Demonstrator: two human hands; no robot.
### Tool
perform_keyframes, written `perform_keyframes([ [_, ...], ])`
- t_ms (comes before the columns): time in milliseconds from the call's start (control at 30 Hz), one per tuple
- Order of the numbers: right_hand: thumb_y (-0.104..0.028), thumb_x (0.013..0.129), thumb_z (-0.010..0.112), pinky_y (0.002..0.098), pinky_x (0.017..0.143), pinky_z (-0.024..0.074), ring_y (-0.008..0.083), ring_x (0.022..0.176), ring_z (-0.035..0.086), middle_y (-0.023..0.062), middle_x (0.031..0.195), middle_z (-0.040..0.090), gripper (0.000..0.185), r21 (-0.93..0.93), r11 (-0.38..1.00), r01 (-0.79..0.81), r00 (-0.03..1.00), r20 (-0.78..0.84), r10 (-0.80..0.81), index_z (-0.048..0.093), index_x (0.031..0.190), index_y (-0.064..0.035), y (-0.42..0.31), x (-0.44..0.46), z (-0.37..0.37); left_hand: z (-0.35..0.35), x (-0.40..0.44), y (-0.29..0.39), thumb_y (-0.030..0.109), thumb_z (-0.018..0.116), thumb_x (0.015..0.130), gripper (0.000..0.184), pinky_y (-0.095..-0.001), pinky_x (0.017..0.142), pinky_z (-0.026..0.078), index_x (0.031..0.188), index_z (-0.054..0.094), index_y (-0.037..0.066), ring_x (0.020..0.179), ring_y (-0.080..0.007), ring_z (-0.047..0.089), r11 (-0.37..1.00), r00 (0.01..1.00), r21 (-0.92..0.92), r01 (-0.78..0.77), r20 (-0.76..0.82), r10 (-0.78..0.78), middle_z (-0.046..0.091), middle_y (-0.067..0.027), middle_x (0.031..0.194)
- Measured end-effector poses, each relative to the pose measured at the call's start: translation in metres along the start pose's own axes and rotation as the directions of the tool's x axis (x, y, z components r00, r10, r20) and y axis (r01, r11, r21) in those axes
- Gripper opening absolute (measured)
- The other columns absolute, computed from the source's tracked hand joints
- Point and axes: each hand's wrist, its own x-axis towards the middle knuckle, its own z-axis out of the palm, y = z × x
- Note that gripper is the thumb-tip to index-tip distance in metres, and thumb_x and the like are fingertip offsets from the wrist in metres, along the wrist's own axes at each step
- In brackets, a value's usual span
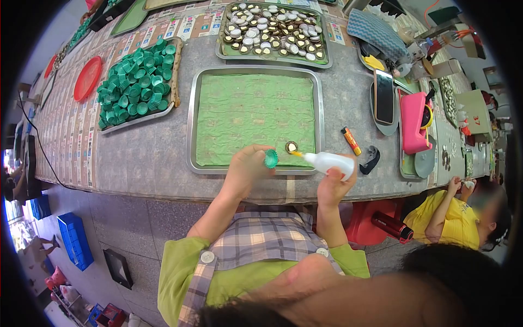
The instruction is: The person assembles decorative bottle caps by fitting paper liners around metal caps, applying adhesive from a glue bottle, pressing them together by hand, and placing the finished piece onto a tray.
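Observation:
My left hand (249, 170) pinches a small green fluted cup (271, 158) over the near edge of a metal tray (192, 117) lined with green cloth. In my right hand (335, 188) is a white squeeze bottle (330, 163) with a yellow tip, tilted to the left. The bottle's tip is at a small round dark piece with a pale centre (292, 146) in the tray's near right part. Whether the tip touches that piece, I cannot tell.
Left stands a tray heaped with green cups (136, 82), beside a red plate (88, 79). Behind is a tray of round dark and white pieces (272, 32). To the right are a glue stick (351, 141), a phone (383, 97), a pink tape dispenser (415, 120) and a person in yellow (452, 218).

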Motion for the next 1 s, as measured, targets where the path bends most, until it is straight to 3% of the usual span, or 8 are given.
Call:
perform_keyframes([
  [67, -0.025, 0.074, 0.065, 0.0194, 0.052, 0.0361, 0.0063, 0.059, 0.044, 0.0018, 0.073, 0.049, 0.032, 0.150, 0.984, -0.097, 0.990, -0.087, 0.111, 0.046, 0.086, -0.0028, 0.003, 0.006, -0.009, -0.009, 0.003, -0.007, 0.016, 0.045, 0.083, 0.022, -0.0252, 0.058, 0.049, 0.095, 0.054, 0.000, 0.062, -0.0128, 0.056, 1.000, 0.999, -0.008, -0.028, 0.031, 0.028, 0.056, -0.0049, 0.076],
  [100, -0.023, 0.075, 0.064, 0.0220, 0.054, 0.0410, 0.0088, 0.060, 0.050, 0.0044, 0.075, 0.051, 0.033, 0.133, 0.984, -0.120, 0.983, -0.124, 0.137, 0.044, 0.090, -0.0017, 0.001, 0.014, -0.011, -0.011, 0.005, -0.009, 0.025, 0.049, 0.086, 0.028, -0.0253, 0.059, 0.050, 0.097, 0.053, 0.000, 0.064, -0.0128, 0.058, 0.998, 0.996, -0.014, -0.056, 0.064, 0.057, 0.059, -0.0060, 0.077],
  [233, -0.010, 0.076, 0.061, 0.0256, 0.063, 0.0452, 0.0147, 0.071, 0.055, 0.0091, 0.086, 0.055, 0.028, -0.080, 0.991, -0.104, 0.993, -0.058, 0.099, 0.046, 0.098, 0.0017, 0.000, 0.055, -0.026, -0.013, 0.005, -0.010, 0.025, 0.049, 0.085, 0.027, -0.0255, 0.060, 0.050, 0.097, 0.052, 0.001, 0.065, -0.0131, 0.058, 0.996, 0.994, -0.056, -0.068, 0.082, 0.072, 0.059, -0.0072, 0.079],
  [400, -0.012, 0.074, 0.063, 0.0241, 0.071, 0.0424, 0.0125, 0.081, 0.053, 0.0079, 0.092, 0.056, 0.034, -0.365, 0.914, -0.175, 0.980, 0.023, 0.197, 0.050, 0.102, 0.0033, 0.016, 0.107, -0.043, -0.017, 0.005, -0.009, 0.025, 0.051, 0.083, 0.035, -0.0291, 0.066, 0.045, 0.110, 0.045, 0.003, 0.075, -0.0146, 0.054, 0.877, 0.982, -0.476, 0.068, 0.187, 0.025, 0.055, -0.0089, 0.094],
  [567, -0.014, 0.073, 0.063, 0.0245, 0.075, 0.0396, 0.0126, 0.083, 0.052, 0.0066, 0.092, 0.056, 0.035, -0.444, 0.887, -0.129, 0.986, 0.040, 0.164, 0.051, 0.101, 0.0030, 0.054, 0.124, -0.045, -0.019, 0.001, -0.004, 0.023, 0.056, 0.080, 0.042, -0.0301, 0.072, 0.046, 0.114, 0.043, 0.003, 0.082, -0.0167, 0.055, 0.875, 0.977, -0.482, 0.040, 0.201, 0.066, 0.053, -0.0111, 0.106],
  [767, -0.013, 0.072, 0.064, 0.0236, 0.070, 0.0416, 0.0115, 0.080, 0.053, 0.0061, 0.090, 0.057, 0.034, -0.264, 0.950, -0.169, 0.978, 0.076, 0.196, 0.051, 0.100, 0.0013, 0.075, 0.125, -0.049, -0.022, 0.004, -0.005, 0.019, 0.057, 0.079, 0.044, -0.0299, 0.075, 0.046, 0.117, 0.041, 0.003, 0.088, -0.0180, 0.055, 0.875, 0.975, -0.484, 0.025, 0.207, 0.087, 0.051, -0.0110, 0.112],
  [967, -0.013, 0.071, 0.065, 0.0277, 0.071, 0.0427, 0.0152, 0.080, 0.054, 0.0073, 0.089, 0.058, 0.031, -0.468, 0.869, -0.159, 0.979, 0.039, 0.200, 0.052, 0.096, -0.0002, 0.074, 0.122, -0.050, -0.021, 0.006, -0.005, 0.016, 0.056, 0.080, 0.043, -0.0304, 0.076, 0.046, 0.118, 0.041, 0.003, 0.090, -0.0184, 0.055, 0.877, 0.976, -0.480, 0.033, 0.203, 0.074, 0.049, -0.0109, 0.115],
  [1000, -0.013, 0.071, 0.065, 0.0298, 0.073, 0.0416, 0.0180, 0.080, 0.054, 0.0079, 0.086, 0.058, 0.030, -0.702, 0.698, 0.140, 0.989, 0.061, -0.137, 0.053, 0.096, -0.0008, 0.059, 0.119, -0.041, -0.021, 0.007, -0.005, 0.015, 0.056, 0.080, 0.042, -0.0307, 0.077, 0.046, 0.118, 0.041, 0.003, 0.091, -0.0187, 0.055, 0.880, 0.977, -0.475, 0.028, 0.200, 0.077, 0.049, -0.0111, 0.116],
])
